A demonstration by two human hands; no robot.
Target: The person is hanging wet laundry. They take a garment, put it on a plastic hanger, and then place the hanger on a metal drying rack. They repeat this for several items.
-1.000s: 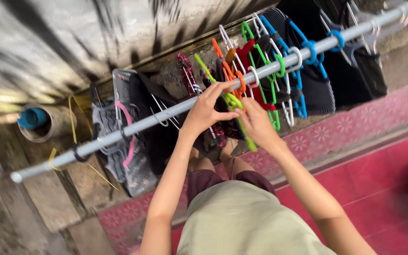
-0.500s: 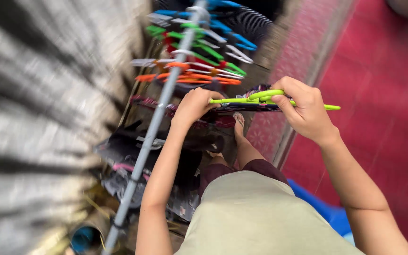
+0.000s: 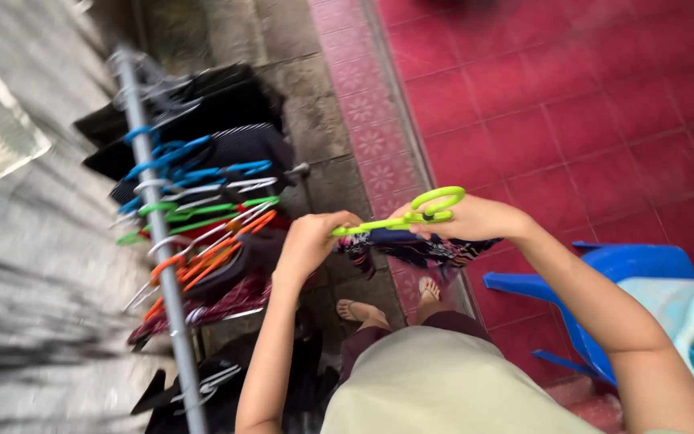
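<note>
Soft, even daylight, no hard shadows; heavy motion blur smears the wall left of the hands, while the red floor beyond stays fairly sharp.

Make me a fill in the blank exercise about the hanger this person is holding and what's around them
Both hands, left hand and right hand, hold a lime ____ hanger.
A dark patterned garment hangs ____ the hanger.
The other hangers hang on a grey ____.
The chair by the right arm is ____.

Missing words: green; below; pole; blue

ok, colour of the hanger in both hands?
Lime green hanger, held by left hand and right hand; head view.
</note>
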